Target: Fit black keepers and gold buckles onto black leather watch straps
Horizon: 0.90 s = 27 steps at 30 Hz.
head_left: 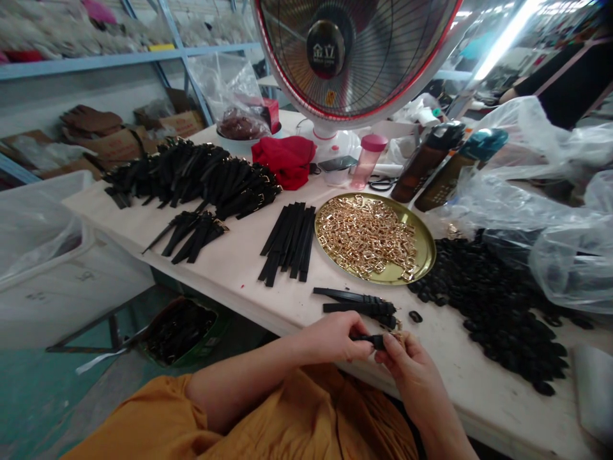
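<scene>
At the table's near edge my left hand [335,337] and my right hand [407,364] meet, both pinched on one black strap [368,338]. The right fingers also touch something small and gold at the strap's end. Just beyond my hands lie two finished black straps [357,301] and a loose black loop [416,316]. A round gold tray [426,255] full of gold buckles [366,236] sits behind them. A small stack of plain black straps [290,241] lies left of the tray.
A heap of black loops [502,300] spreads at the right under clear plastic bags [550,211]. Large piles of buckled straps [191,176] cover the far left. A fan [354,51], bottles [426,163], a pink cup [368,160] and red cloth [287,160] stand behind. A bin of black pieces [179,329] sits on the floor.
</scene>
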Motion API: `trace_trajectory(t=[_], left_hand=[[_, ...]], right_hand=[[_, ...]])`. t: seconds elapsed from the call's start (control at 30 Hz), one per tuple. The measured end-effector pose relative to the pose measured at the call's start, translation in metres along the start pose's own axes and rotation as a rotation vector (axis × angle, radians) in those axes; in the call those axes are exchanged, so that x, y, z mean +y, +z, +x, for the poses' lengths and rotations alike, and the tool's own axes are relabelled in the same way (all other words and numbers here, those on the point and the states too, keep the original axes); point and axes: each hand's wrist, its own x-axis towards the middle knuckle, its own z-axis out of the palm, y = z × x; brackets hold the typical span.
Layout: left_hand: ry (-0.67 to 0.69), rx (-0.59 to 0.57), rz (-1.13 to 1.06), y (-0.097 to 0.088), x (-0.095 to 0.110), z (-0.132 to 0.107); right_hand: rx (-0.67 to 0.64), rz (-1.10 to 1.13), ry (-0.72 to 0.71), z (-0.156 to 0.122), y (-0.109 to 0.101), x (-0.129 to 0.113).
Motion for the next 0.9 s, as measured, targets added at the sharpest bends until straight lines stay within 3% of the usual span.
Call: trace_trajectory(t=[0.1,0.23,0.37,0.57,0.77,0.9], left_hand=[[-0.083,-0.092,-0.288,0.000,-0.001,0.003],[-0.080,-0.179,-0.505,-0.003,-0.001,0.002],[-0.062,-0.245,-0.580,-0.006,-0.003,0.001],[0.029,-0.294,-0.568,-0.005,-0.002,-0.003],[0.054,-0.276,-0.439,-0.005,0.000,-0.004],[0.095,-0.283,-0.295,-0.007,0.000,-0.003]], right_hand=[[-0.012,0.063,0.041,0.002,0.001,-0.002],[-0.049,-0.143,-0.016,0.001,-0.003,-0.004],[-0.186,-0.062,0.069,-0.002,-0.005,-0.007],[-0.278,0.118,0.194,-0.010,-0.002,-0.013],[-0.210,-0.272,-0.075,-0.011,-0.010,-0.015],[-0.235,-0.431,-0.187,-0.011,-0.018,-0.011]])
